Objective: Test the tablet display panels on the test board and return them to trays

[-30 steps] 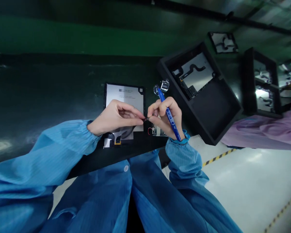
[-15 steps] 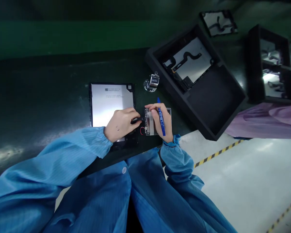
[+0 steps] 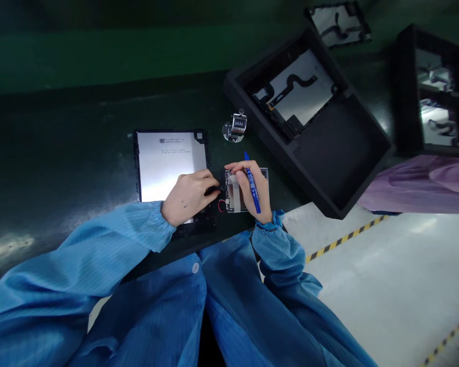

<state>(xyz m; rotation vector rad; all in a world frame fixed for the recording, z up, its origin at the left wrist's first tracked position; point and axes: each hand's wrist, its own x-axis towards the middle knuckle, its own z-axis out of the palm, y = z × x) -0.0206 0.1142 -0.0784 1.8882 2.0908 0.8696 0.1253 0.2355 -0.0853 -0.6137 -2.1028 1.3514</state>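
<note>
My left hand [image 3: 191, 196] is closed, thumb and fingers pinched on what looks like a black flex cable [image 3: 211, 190], mostly hidden by the fingers. Beneath and beside this hand lies a screen panel [image 3: 164, 168] with a silvery back and black frame. Just to the right is a small circuit board [image 3: 227, 191] with a pale tape strip and a thin red wire at its lower left corner. My right hand [image 3: 258, 191] rests over the board, fingertips touching its upper part. A blue marker pen [image 3: 253, 189] is tucked between its fingers, slanting upward.
A chrome tally counter [image 3: 237, 126] stands behind the board. A big black two-compartment tray [image 3: 313, 183] sits at right, one panel [image 3: 302, 94] inside. Farther right are another panel [image 3: 338, 24], a second black tray [image 3: 409, 92] and a person's pink sleeve [image 3: 421, 183].
The view has shifted slightly, so items on the table sit a little farther left. My left fingers have drawn closer around the cable; my right hand holds almost the same pose.
</note>
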